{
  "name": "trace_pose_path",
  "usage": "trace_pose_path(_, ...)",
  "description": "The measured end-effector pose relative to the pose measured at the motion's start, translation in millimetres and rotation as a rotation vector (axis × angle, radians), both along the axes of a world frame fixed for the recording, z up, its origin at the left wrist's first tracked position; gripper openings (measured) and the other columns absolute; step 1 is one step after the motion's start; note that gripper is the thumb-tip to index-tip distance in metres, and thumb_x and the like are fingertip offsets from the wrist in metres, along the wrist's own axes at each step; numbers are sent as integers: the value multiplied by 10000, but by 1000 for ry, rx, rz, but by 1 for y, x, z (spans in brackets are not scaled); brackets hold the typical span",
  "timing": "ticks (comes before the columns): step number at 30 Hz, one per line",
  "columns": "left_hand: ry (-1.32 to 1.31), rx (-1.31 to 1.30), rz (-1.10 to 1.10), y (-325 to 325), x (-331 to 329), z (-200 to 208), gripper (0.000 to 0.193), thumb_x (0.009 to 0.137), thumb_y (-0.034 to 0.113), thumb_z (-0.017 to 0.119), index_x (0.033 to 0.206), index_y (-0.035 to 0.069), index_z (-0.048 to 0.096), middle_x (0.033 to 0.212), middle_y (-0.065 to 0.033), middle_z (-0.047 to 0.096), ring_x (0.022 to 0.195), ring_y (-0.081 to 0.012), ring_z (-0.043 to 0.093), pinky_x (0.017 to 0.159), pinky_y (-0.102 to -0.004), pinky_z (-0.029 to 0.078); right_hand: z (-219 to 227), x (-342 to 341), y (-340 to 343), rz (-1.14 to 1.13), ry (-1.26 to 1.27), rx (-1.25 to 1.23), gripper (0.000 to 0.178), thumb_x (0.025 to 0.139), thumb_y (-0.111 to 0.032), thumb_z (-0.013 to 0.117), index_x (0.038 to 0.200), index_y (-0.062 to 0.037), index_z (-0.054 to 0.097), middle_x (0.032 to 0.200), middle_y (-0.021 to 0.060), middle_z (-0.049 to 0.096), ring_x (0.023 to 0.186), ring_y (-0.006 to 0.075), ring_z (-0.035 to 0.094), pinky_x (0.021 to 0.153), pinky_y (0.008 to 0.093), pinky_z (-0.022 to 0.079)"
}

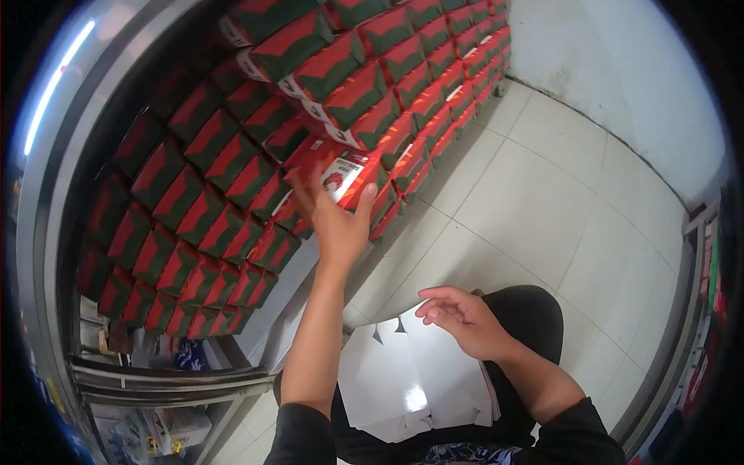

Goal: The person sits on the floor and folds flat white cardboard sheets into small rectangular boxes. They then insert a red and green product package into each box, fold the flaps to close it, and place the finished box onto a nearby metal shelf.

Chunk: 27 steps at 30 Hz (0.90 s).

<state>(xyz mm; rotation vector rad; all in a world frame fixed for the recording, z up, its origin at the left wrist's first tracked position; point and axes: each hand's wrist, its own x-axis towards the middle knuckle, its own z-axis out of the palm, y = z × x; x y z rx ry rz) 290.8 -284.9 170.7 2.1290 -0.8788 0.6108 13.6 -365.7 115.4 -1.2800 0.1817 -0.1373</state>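
Many red-and-green boxes [380, 81] fill the far left, stacked in rows. Spread fingers of the left hand [341, 225] span one red box [345, 172] there, its grip unclear; the right hand [463, 322], half-open and seemingly empty, hovers by white cardboard sheets [415, 372] near the body.

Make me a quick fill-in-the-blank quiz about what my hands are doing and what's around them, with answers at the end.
1. The left hand is at stacked boxes coloured red and ____.
2. The right hand is near a glossy sheet coloured ____.
3. The pale floor is laid with ____.
4. The sleeves are ____.

Missing words: green; white; tiles; black.
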Motion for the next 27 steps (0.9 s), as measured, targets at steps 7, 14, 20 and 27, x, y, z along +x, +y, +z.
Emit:
trace_pose_path(7, -60, -119, -71, 69, -102, -33, 925, 914, 326, 857, 1531, -104, 318, 1618, -370, 213, 1528, -494, 212, 1220, -597, 253, 6, -6, -2, -81, 2, 66, 344, 1116, -178, 615, 1408, 3, 609, 1179, 120, 755, 1110, 161, 693, 1020, 340, 538)
trace_pose_path(14, 590, 717, -730, 165, -269, -60, 769, 852, 354, 913, 1423, 11, 530, 1490, -317, 456, 1379, -489, 433, 1156, -620, 383, -1, 3, -2, -275, -66, 157, 237, 1124, -162, 592, 1283, -7, 674, 1063, 83, 743, 1000, 146, 686, 934, 329, 549)
trace_pose_path(20, 551, 950, -773, 179, -297, -69, 1132, 805, 601, 884, 1597, -29, 377, 1617, -493, 242, 1522, -671, 234, 1257, -701, 245, -7, 7, -3, -288, -18, 130, 255, 1099, -161, 618, 1293, -5, 670, 1081, 86, 736, 1022, 151, 694, 923, 323, 567)
trace_pose_path(27, 566, 817, -752, 168, -301, -68, 1012, 828, 330, 939, 1568, -66, 373, 1624, -394, 310, 1500, -579, 292, 1209, -679, 312, -24, 17, -3, -318, -102, 96, 234, 1106, -153, 616, 1271, 11, 643, 1082, 99, 716, 996, 163, 685, 911, 330, 569)
